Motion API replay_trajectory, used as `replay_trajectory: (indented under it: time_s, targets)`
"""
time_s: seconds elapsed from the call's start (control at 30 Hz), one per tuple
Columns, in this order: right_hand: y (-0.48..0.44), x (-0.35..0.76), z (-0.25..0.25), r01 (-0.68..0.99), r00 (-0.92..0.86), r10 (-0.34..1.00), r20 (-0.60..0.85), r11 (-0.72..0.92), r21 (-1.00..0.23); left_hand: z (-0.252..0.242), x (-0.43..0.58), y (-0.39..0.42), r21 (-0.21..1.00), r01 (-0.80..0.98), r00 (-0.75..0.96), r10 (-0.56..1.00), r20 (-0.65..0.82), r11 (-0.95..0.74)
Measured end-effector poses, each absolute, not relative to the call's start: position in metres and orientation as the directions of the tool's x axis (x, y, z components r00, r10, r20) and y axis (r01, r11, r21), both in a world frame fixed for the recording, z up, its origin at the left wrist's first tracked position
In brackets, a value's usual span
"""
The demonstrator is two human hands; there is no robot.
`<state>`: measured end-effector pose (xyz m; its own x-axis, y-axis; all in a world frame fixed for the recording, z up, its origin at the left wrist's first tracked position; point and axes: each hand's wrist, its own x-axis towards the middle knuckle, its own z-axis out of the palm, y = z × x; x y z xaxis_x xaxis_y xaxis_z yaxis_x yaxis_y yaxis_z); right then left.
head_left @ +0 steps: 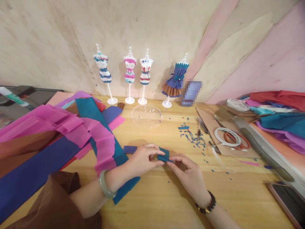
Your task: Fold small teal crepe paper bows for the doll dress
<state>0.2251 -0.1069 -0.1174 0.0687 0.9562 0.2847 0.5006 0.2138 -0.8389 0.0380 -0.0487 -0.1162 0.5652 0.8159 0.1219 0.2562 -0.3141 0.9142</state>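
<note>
Between my hands is a small teal piece of crepe paper (164, 153), folded along its near edge. My left hand (146, 157) pinches its left end between thumb and fingers. At the right end, my right hand (187, 170) has thumb and forefinger closed on the same piece. A small dark blue paper piece (130, 149) lies on the wooden table (152, 198) just left of my left hand. Under my left forearm runs a long teal paper strip (126, 187), with a ruffled pink strip (105, 143) over part of it.
Several small mannequins (130, 70) stand along the wall, one in a blue and brown paper dress (177, 78). A clear round plate (135, 122) holds small beads. Teal scraps (197, 140), craft tools (203, 125) and tape rings (227, 136) lie right. A phone (288, 198) rests near the right edge.
</note>
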Motion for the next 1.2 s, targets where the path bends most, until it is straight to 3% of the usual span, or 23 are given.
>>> replay_trajectory:
  time_s: [0.17,0.57,0.93,1.2]
  targets:
    - [-0.1070,0.2248,-0.1173,0.476,0.056,0.961,0.270,0.212,-0.854,-0.1180,0.0373,-0.0491,0.890,0.231,0.580,0.790,0.198,-0.393]
    - [-0.1073,0.2269,-0.1231,0.463,0.010,0.950,0.313,0.273,-0.843,-0.1136,0.0406,-0.0486,0.921,0.252,0.555,0.824,0.115,-0.298]
    - [-0.1080,0.2261,-0.1199,0.422,-0.070,0.937,0.342,0.339,-0.841,-0.1098,0.0400,-0.0496,0.914,0.217,0.583,0.796,0.160,-0.343]
    - [-0.1067,0.2260,-0.1219,0.437,-0.096,0.932,0.349,0.354,-0.827,-0.1094,0.0402,-0.0516,0.887,0.305,0.605,0.790,0.101,-0.347]
